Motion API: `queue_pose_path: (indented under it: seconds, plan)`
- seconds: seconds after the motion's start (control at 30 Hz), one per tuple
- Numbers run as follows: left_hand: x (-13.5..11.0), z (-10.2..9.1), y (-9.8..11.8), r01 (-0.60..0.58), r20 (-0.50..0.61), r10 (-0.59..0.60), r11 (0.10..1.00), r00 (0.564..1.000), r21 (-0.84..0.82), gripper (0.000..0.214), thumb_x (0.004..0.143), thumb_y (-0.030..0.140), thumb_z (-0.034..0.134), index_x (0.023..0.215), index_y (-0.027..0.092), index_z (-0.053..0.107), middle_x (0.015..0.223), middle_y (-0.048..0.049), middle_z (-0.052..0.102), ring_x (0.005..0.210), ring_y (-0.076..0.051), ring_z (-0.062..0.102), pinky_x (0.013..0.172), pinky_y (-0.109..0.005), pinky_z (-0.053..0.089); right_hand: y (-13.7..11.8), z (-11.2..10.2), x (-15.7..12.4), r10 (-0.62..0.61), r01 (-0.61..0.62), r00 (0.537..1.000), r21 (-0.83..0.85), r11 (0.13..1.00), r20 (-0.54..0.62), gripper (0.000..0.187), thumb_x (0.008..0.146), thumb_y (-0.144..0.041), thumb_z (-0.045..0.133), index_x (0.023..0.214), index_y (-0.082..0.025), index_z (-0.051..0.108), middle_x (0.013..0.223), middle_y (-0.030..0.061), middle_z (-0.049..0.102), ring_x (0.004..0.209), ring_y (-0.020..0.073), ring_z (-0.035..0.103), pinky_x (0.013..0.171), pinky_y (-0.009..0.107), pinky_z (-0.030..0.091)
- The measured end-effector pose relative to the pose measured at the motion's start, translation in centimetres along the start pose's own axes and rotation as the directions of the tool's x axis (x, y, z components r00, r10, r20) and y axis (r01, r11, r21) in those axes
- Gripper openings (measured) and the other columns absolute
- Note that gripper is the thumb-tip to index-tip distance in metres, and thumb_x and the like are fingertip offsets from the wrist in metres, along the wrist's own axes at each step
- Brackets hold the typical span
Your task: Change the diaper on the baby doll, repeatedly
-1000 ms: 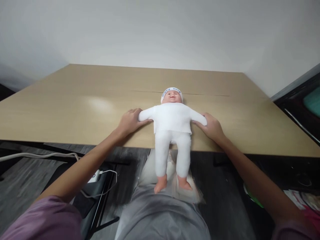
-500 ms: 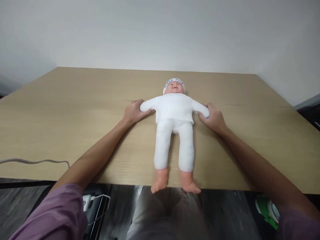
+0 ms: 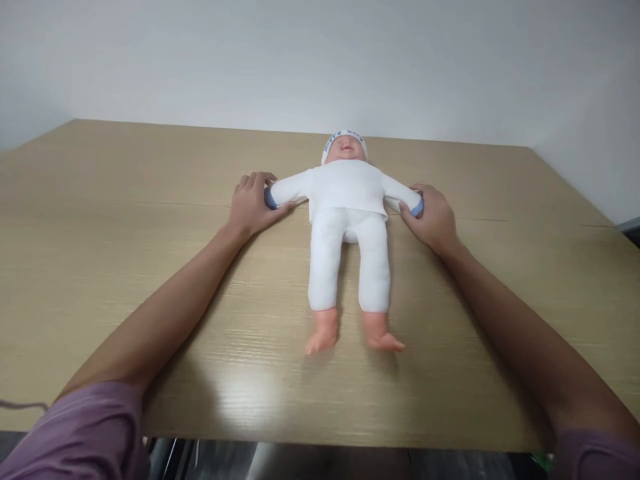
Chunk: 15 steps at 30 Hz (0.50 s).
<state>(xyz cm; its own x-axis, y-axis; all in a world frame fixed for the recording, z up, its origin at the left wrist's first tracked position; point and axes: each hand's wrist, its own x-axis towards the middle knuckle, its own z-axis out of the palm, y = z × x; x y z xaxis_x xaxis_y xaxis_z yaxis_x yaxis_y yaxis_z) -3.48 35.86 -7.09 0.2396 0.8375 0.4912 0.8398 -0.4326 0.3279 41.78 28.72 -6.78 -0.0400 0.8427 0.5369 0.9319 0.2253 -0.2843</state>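
A baby doll [image 3: 347, 220] in white clothes and a white cap lies face up on the wooden table [image 3: 125, 220], arms spread, bare feet pointing toward me. My left hand [image 3: 250, 207] is closed around the end of the doll's arm on the left, where a blue cuff shows. My right hand [image 3: 435, 217] grips the end of the other arm, also at a blue cuff. Both of my arms reach forward across the table in purple sleeves.
A plain white wall stands behind the table's far edge. The table's near edge runs along the bottom of the view, with dark floor below it. A seam crosses the tabletop at the level of the doll's arms.
The doll has been slid farther onto the table, away from me; its legs hung over the near edge and now lie fully on the top. Both hands kept their hold on its arms.
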Motion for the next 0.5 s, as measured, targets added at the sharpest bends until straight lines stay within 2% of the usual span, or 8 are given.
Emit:
queue_pose_path:
  seconds: [0.17, 0.33, 0.4, 0.5]
  plan:
    - [-1.0, -1.0, -0.8, 0.021, 0.016, -0.022, 1.000, 1.000, 0.020, 0.067, 0.094, 0.076, 0.069, 0.138, 0.025, 0.067, 0.136, -0.0159, 0.066, 0.126, -0.039, 0.057, 0.117, -0.053, 0.042, 0.8, 0.0, -0.4, -0.023, 0.027, 0.998, -0.071, 0.997, 0.061, 0.057, 0.091, -0.037, 0.063, 0.143, -0.014, 0.066, 0.138, 0.0232, 0.075, 0.123, 0.0436, 0.067, 0.109, 0.058, 0.050]
    - [-0.6, -0.4, -0.7, 0.084, 0.009, -0.084, 0.996, 0.996, -0.021, 0.067, 0.095, 0.068, 0.070, 0.146, 0.025, 0.066, 0.137, -0.0186, 0.066, 0.132, -0.043, 0.055, 0.118, -0.057, 0.040, 0.9, 0.1, -0.3, -0.024, 0.031, 0.996, -0.080, 0.996, 0.085, 0.057, 0.103, -0.041, 0.053, 0.153, -0.014, 0.061, 0.144, 0.0240, 0.071, 0.130, 0.0435, 0.062, 0.114, 0.060, 0.047]
    - [-1.2, -0.3, -0.4, 0.118, -0.001, -0.118, 0.992, 0.993, -0.032, 0.070, 0.094, 0.065, 0.069, 0.150, 0.024, 0.063, 0.145, -0.0206, 0.063, 0.138, -0.046, 0.052, 0.120, -0.059, 0.039, 0.5, 0.0, -0.9, 0.021, -0.015, 0.997, -0.082, 0.997, 0.073, 0.062, 0.103, -0.038, 0.052, 0.160, -0.013, 0.056, 0.150, 0.0249, 0.068, 0.136, 0.0429, 0.059, 0.118, 0.061, 0.046]
    - [-2.8, -0.8, 1.3, 0.167, -0.052, -0.170, 0.985, 0.984, -0.050, 0.078, 0.091, 0.060, 0.072, 0.157, 0.020, 0.056, 0.159, -0.0247, 0.054, 0.149, -0.049, 0.046, 0.123, -0.063, 0.035, -0.6, -0.4, -2.6, 0.177, -0.177, 0.984, -0.063, 0.982, 0.005, 0.072, 0.097, -0.030, 0.056, 0.166, -0.009, 0.048, 0.156, 0.0284, 0.063, 0.144, 0.0432, 0.054, 0.121, 0.063, 0.044]
